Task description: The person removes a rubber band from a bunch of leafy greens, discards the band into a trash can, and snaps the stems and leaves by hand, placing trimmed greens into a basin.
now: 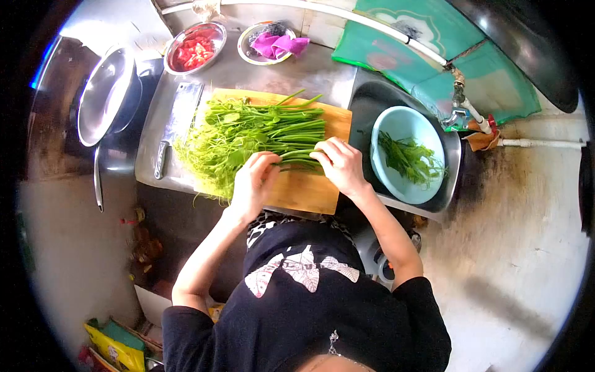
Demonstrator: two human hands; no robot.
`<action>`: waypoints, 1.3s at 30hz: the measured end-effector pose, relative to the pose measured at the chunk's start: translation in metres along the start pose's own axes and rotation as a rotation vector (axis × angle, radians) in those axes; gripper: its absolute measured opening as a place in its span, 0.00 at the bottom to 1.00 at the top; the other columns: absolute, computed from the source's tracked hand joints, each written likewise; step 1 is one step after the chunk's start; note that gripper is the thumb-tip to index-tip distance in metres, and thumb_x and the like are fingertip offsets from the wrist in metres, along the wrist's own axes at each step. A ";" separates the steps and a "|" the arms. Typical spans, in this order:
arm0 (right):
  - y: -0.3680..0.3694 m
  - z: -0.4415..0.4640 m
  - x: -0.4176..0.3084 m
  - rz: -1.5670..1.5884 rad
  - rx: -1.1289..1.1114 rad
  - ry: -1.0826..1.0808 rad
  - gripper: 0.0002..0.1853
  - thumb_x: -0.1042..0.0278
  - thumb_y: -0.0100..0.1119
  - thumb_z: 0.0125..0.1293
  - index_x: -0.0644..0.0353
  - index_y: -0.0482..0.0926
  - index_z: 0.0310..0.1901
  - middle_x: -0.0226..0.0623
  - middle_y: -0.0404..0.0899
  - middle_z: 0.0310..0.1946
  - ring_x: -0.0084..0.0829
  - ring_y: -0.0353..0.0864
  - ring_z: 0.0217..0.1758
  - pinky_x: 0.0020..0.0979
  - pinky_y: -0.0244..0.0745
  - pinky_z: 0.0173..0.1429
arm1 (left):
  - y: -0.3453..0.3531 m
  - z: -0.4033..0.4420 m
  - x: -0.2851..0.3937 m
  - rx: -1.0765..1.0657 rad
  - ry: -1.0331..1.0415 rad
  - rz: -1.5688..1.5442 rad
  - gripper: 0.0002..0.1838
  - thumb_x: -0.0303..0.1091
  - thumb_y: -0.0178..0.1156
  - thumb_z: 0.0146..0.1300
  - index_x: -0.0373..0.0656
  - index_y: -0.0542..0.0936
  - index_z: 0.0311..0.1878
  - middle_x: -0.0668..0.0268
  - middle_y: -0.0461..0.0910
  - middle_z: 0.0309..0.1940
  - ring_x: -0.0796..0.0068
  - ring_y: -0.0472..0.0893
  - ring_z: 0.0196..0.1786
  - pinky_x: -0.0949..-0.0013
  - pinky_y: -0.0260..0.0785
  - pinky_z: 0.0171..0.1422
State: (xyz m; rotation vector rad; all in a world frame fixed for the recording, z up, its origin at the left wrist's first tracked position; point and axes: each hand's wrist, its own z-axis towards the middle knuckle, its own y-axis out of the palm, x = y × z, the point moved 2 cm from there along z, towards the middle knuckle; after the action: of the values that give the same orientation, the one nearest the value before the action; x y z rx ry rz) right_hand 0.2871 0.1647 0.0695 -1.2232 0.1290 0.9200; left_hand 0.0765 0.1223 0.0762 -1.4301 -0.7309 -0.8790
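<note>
- Only got the head view here: I'm looking down at a big pile of greens (242,130) on the wooden cutting board (304,192), leaves to the left, stems pointing right.
- My right hand (339,162) has its thumb and fingers pinched on stems at the near side of the pile.
- My left hand (255,178) is curled against the near edge of the same pile, well, I can't tell if it's really gripping.
- Hands are apart, with stems running between them.
- Knife (180,115) lies flat on the metal table (331,71), left of the board.
- Light-blue basin (406,118) with some sprigs (409,160) sits in the sink (364,102) to the right.
- Red pieces (191,53) fill a bowl (218,44) at the back.
</note>
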 end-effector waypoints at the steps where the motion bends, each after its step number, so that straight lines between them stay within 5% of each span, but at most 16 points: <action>1: -0.004 0.002 -0.006 0.102 0.022 0.070 0.07 0.69 0.67 0.58 0.57 0.78 0.32 0.36 0.79 0.30 0.37 0.81 0.34 0.35 0.77 0.37 | 0.000 0.001 0.013 0.031 0.129 0.026 0.14 0.23 0.63 0.58 0.39 0.80 0.48 0.58 0.79 0.46 0.58 0.79 0.47 0.62 0.73 0.55; 3: -0.015 0.010 -0.024 0.163 0.048 0.056 0.07 0.71 0.67 0.58 0.59 0.78 0.34 0.38 0.81 0.30 0.38 0.82 0.32 0.34 0.76 0.35 | -0.001 0.016 0.045 0.133 0.401 0.217 0.16 0.21 0.62 0.57 0.37 0.79 0.51 0.56 0.79 0.48 0.54 0.78 0.51 0.60 0.72 0.57; 6: -0.033 0.020 -0.038 0.402 0.032 0.129 0.07 0.78 0.64 0.61 0.63 0.80 0.41 0.35 0.82 0.32 0.25 0.82 0.31 0.25 0.74 0.35 | 0.007 0.032 0.035 -0.047 0.301 -0.068 0.16 0.21 0.61 0.59 0.35 0.79 0.52 0.58 0.82 0.44 0.62 0.81 0.44 0.65 0.75 0.52; 8: -0.046 0.022 -0.032 0.567 0.010 0.241 0.08 0.81 0.59 0.65 0.64 0.80 0.45 0.34 0.83 0.36 0.21 0.81 0.33 0.23 0.77 0.39 | 0.006 0.032 0.032 -0.197 -0.087 -0.386 0.13 0.21 0.60 0.62 0.33 0.80 0.51 0.61 0.85 0.37 0.75 0.81 0.35 0.72 0.76 0.43; 11: -0.070 0.017 -0.023 0.646 0.001 0.313 0.08 0.80 0.54 0.69 0.64 0.80 0.46 0.32 0.83 0.35 0.19 0.79 0.31 0.21 0.77 0.38 | 0.005 0.035 0.023 -0.115 0.060 -0.362 0.11 0.21 0.59 0.64 0.33 0.81 0.49 0.65 0.85 0.31 0.83 0.78 0.29 0.76 0.74 0.37; 14: -0.081 0.017 -0.024 0.654 0.030 0.334 0.07 0.76 0.54 0.70 0.65 0.80 0.45 0.31 0.82 0.33 0.18 0.78 0.30 0.22 0.76 0.37 | 0.007 0.033 0.021 -0.115 0.068 -0.371 0.10 0.21 0.59 0.64 0.32 0.82 0.47 0.65 0.83 0.28 0.81 0.79 0.29 0.76 0.73 0.36; 16: -0.081 0.022 -0.033 0.456 -0.110 0.321 0.07 0.71 0.58 0.69 0.61 0.80 0.45 0.38 0.83 0.31 0.25 0.81 0.29 0.25 0.76 0.36 | 0.006 0.033 0.023 -0.131 0.085 -0.348 0.10 0.21 0.59 0.63 0.32 0.82 0.48 0.65 0.83 0.27 0.81 0.79 0.29 0.76 0.73 0.36; 19: -0.077 0.027 -0.041 0.044 -0.145 0.015 0.08 0.64 0.58 0.67 0.60 0.77 0.37 0.42 0.80 0.29 0.44 0.82 0.32 0.39 0.76 0.35 | 0.002 0.033 0.026 -0.156 0.073 -0.300 0.11 0.20 0.58 0.63 0.33 0.82 0.48 0.65 0.83 0.28 0.82 0.79 0.30 0.76 0.72 0.36; 27: -0.068 0.027 -0.042 0.033 -0.242 0.045 0.09 0.65 0.57 0.67 0.62 0.75 0.35 0.44 0.78 0.28 0.48 0.79 0.34 0.44 0.72 0.36 | 0.012 0.045 0.059 -0.208 0.373 -0.106 0.06 0.25 0.61 0.61 0.38 0.80 0.41 0.55 0.79 0.33 0.53 0.80 0.37 0.62 0.73 0.42; 32: -0.067 0.026 -0.039 0.020 -0.281 0.068 0.10 0.62 0.58 0.67 0.60 0.74 0.33 0.44 0.78 0.26 0.50 0.80 0.33 0.47 0.73 0.35 | 0.013 0.050 0.060 -0.239 0.388 -0.106 0.04 0.23 0.60 0.61 0.36 0.80 0.39 0.55 0.79 0.31 0.53 0.81 0.36 0.62 0.73 0.41; 35: -0.058 0.021 -0.030 0.123 -0.209 0.071 0.11 0.62 0.57 0.68 0.62 0.73 0.34 0.43 0.76 0.23 0.43 0.81 0.29 0.43 0.72 0.33 | 0.009 0.054 0.063 -0.269 0.369 -0.142 0.03 0.22 0.60 0.61 0.36 0.80 0.38 0.56 0.80 0.31 0.55 0.81 0.36 0.63 0.73 0.42; 39: -0.059 0.010 -0.021 1.149 -0.066 0.429 0.12 0.61 0.52 0.74 0.60 0.73 0.35 0.27 0.70 0.23 0.18 0.65 0.25 0.22 0.61 0.29 | 0.004 0.059 0.048 -0.263 0.306 -0.151 0.03 0.22 0.60 0.61 0.35 0.82 0.37 0.60 0.81 0.31 0.67 0.80 0.34 0.70 0.72 0.41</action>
State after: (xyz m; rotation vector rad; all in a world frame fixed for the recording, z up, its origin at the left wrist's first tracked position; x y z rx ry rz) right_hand 0.3090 0.1597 0.1285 -1.3750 1.2466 1.6130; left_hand 0.1091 0.1771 0.1171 -1.4366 -0.5088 -1.3176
